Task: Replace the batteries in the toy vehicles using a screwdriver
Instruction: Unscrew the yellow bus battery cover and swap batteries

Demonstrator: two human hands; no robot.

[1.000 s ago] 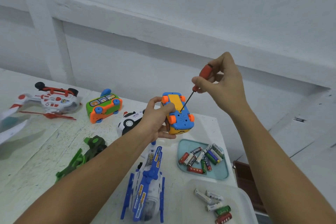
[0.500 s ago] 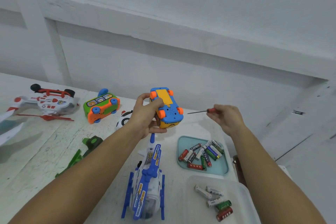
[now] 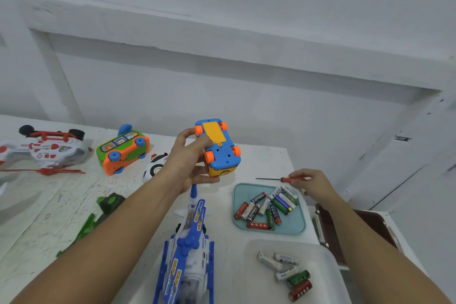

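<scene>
Left hand point(image 3: 187, 163) grasping the toy car point(image 3: 219, 148), fingers and thumb wrapped round its body, holding it belly-up in the air above the table point(image 3: 259, 163). Right hand point(image 3: 314, 185) is down low by the far edge, fingertips pinching the red handle of the screwdriver point(image 3: 285, 179), which lies level with its tip pointing left, just behind the teal tray. Whether the tool rests on the table or hangs just above it, I can't tell.

The yellow battery cover point(image 3: 214, 131) sits flush on the car's underside. With the driver well apart from the car, this looks like the gap between the screw work and the battery work. I can't make out the screw from here. If it is out, the next move calls for a free fingertip to lift the yellow cover while the left hand holds the car level, so nothing drops out.

Now the containers, big one first. The white tub point(image 3: 320, 254) at the front right holds only a handful of batteries point(image 3: 288, 271): a few white ones, one green, one red, bunched towards its near side. The smaller teal tray point(image 3: 293, 227), between the tub and the screwdriver, holds a much fuller pile point(image 3: 271, 205) of black, red, green, blue and white cells, lying loosely against one another. Which lot is fresh and which is spent, nothing here shows.
</scene>
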